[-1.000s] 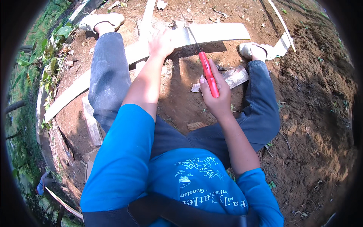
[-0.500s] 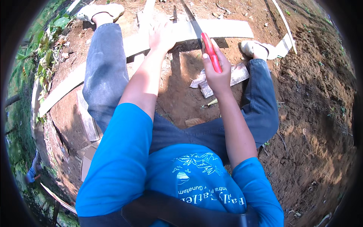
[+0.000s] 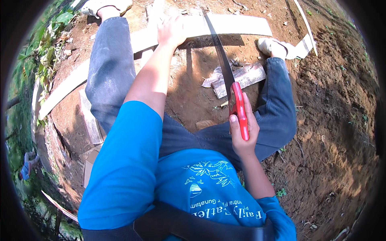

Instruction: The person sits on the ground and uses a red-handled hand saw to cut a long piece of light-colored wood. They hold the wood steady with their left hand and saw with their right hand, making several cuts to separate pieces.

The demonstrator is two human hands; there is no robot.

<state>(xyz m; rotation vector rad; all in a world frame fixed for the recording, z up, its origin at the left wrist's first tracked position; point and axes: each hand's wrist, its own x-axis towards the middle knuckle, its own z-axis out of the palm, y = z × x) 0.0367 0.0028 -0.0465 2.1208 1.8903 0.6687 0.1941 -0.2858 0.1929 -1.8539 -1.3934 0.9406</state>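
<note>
My right hand is wrapped around the red handle of a hand saw. Its long dark blade points up and away from me, and the far end crosses a long pale wooden plank. On that plank, left of the blade, my left hand lies pressed down with fingers stretched out. Bright sunlight washes out the fingertips. The plank runs under my left lower leg and out to the left.
Short wood offcuts lie on the brown soil between my legs. Another board is beside my left thigh. A thin pale strip lies at the far right, past my right shoe. Green plants grow along the left.
My right hand has drawn the saw back toward me and slightly right, so more of the blade shows on my side of the plank. My left hand stays on the plank.
</note>
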